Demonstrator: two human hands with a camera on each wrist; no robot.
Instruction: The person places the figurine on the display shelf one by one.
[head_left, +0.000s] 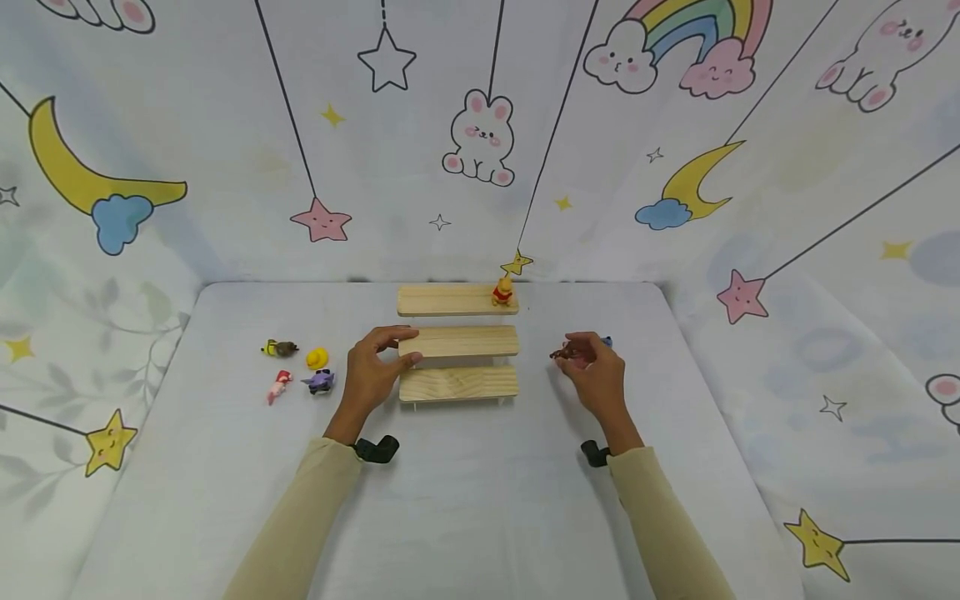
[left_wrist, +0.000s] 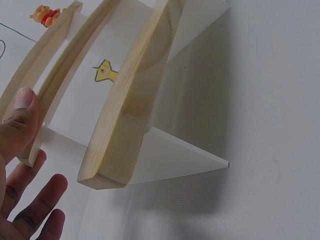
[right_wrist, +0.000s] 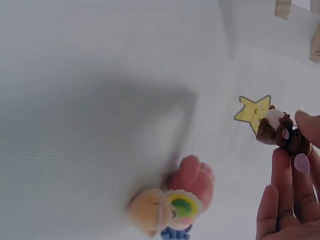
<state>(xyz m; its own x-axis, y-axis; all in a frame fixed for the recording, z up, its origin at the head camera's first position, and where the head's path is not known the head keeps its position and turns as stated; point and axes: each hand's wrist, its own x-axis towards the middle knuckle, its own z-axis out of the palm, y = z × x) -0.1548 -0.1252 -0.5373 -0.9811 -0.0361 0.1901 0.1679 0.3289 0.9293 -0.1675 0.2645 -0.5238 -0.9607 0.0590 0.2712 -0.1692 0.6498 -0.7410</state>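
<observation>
A three-tier wooden display shelf (head_left: 459, 383) with white supports stands mid-table. My left hand (head_left: 370, 372) holds the left end of its middle plank, the thumb (left_wrist: 24, 107) lying against the wood. On the right, my right hand (head_left: 596, 377) pinches a small brown toy figurine (right_wrist: 285, 132) with a pale patch, held between thumb and fingertips. A Winnie-the-Pooh figurine (head_left: 502, 292) stands on the right end of the back plank. Below the right hand, the right wrist view shows a pink and peach toy figure (right_wrist: 192, 182) and a bit of blue, mostly hidden by that hand in the head view.
Left of the shelf lie a brown-and-yellow figurine (head_left: 280, 348), a yellow hat-like toy (head_left: 317, 358), a pink-and-red figurine (head_left: 280, 387) and a purple figurine (head_left: 320, 382). A printed cloth backdrop (head_left: 420, 150) rises behind the white table (head_left: 480, 517).
</observation>
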